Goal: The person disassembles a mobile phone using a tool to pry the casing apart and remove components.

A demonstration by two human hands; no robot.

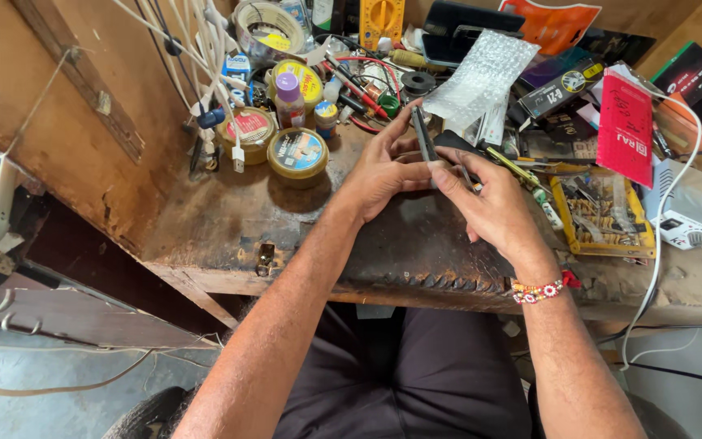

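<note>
**Two Hands Close on a Slim Dark Device at a Crowded Repair Bench**

Seen from the head camera, a person seated at a worn wooden workbench [229, 236] holds a thin dark device [425, 136], apparently a phone seen edge-on, upright between both hands above the middle of the bench. The left hand [379, 175] wraps it from the left, fingers curled around its far side and thumb toward the near side. The right hand [493, 207] meets it from the right, fingertips pressed together on the lower edge; a beaded bracelet [539, 291] circles that wrist. Both grips are closed on the device, which hangs clear of a black ridged mat [416, 252] lying at the near edge under the hands.

To the left of the hands stand two round yellow tins [297, 153] with printed lids, a small purple-capped bottle [289, 97] just beyond them. At the far edge lie a roll of tape [270, 28] and a yellow multimeter [382, 18]. A sheet of bubble wrap [481, 75] rests just beyond the device. On the right sit a yellow tray of small parts [603, 215], a red packet [627, 126] and a white power unit [692, 207] with its white cable [656, 268] trailing off the near edge.
</note>
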